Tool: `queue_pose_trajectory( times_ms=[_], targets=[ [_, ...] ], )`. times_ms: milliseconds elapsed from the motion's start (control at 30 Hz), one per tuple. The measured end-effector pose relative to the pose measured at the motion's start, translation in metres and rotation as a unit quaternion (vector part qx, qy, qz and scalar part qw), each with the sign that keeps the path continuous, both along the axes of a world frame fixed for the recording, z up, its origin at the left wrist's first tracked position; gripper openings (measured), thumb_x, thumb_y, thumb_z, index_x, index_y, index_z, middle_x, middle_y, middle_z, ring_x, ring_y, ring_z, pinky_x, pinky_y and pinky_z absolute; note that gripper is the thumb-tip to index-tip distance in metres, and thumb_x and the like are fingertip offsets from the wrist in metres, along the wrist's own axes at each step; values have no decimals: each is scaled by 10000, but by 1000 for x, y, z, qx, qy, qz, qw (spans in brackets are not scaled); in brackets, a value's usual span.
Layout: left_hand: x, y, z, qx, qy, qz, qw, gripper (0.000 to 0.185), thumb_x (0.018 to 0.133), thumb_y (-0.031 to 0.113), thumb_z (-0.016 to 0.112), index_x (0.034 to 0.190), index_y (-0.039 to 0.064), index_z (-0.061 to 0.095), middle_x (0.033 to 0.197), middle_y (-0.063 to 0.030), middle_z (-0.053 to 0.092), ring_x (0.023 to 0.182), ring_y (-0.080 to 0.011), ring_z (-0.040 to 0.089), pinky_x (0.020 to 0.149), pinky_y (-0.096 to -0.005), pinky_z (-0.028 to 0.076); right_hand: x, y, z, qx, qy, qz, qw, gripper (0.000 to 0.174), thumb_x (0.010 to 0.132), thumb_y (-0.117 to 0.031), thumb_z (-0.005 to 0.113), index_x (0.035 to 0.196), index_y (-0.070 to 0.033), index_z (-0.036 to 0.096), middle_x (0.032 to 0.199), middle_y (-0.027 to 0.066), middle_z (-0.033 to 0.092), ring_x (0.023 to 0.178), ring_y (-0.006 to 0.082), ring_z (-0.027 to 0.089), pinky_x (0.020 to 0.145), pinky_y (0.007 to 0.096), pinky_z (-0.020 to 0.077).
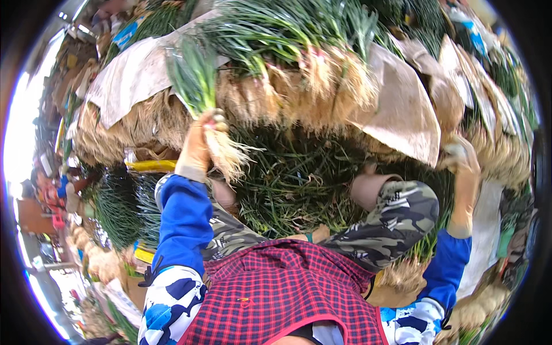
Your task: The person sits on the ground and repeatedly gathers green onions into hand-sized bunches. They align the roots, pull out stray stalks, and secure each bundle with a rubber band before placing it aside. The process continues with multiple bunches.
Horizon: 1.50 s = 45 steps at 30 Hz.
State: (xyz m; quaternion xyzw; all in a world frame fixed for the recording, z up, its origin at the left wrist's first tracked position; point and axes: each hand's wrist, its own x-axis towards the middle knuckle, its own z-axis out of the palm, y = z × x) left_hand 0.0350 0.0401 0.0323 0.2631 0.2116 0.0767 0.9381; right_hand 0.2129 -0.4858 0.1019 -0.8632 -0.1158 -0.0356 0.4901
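Observation:
My left hand [202, 140], in a tan glove, is closed around a bunch of green onions [196, 82]. Its green leaves point up and away, and its pale roots hang out below the fist. Over at the right, my right hand [460, 157], also gloved, is at the lower corner of a light cloth sheet [401, 103]; blur hides whether the fingers grip it. Between the hands, a long heap of green onions [319, 69] lies with its brown roots towards me. Another pale sheet [133, 75] covers part of the heap at the left.
Loose green leaves [297, 185] cover the ground between my knees. A yellow strip [153, 165] lies below the heap at the left, near more stacked green onions [116, 207]. Further root bundles [496, 146] stand at the right. Red items [51, 194] are at the far left.

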Motion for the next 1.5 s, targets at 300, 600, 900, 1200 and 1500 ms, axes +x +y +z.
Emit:
queue_pose_trajectory(
  times_ms=[300, 600, 900, 1200, 1500],
  targets=[
    [-9, -19, -18, -77, -54, -17, 995, 130, 868, 174, 583, 843, 51, 548, 646, -20, 467, 545, -140, 424, 460, -260, 364, -2, 365, -54, -293, -41, 238, 925, 396, 882, -425, 524, 886, -29, 532, 782, 152, 638, 729, 322, 617, 663, 432, 464],
    [-37, -17, 14, 111, 53, 22, 992, 324, 852, 189, 569, 1089, -32, 582, 1071, -130, 636, 941, -202, 637, 759, -277, 520, -92, 369, -48, -224, -223, 259, 913, 225, 913, -249, 472, 833, -54, 552, 600, 137, 587, 540, 306, 601, 457, 396, 451],
    [-28, -23, -2, 70, 90, -44, 993, 220, 861, 135, 563, 967, -48, 623, 705, -89, 605, 588, -134, 586, 566, -249, 501, -110, 353, -55, -251, -58, 560, 787, 209, 862, -239, 514, 914, -57, 602, 719, 169, 626, 623, 310, 614, 584, 389, 491],
    [-30, -29, -14, 161, 132, 49, 977, 51, 792, 17, 587, 817, -24, 602, 611, -66, 583, 477, -127, 547, 430, -232, 434, -98, 414, -89, 88, 287, 305, 904, 417, 838, -368, 625, 1039, -3, 601, 871, 102, 651, 746, 241, 617, 685, 356, 472],
    [-30, -34, -20, 231, 189, 105, 949, 53, 763, -25, 591, 813, -10, 594, 645, -43, 583, 449, -94, 484, 414, -222, 382, -105, 429, -116, 41, 192, 193, 961, 206, 865, -183, 544, 876, 19, 586, 713, 162, 603, 621, 311, 586, 572, 367, 459]
  ],
)
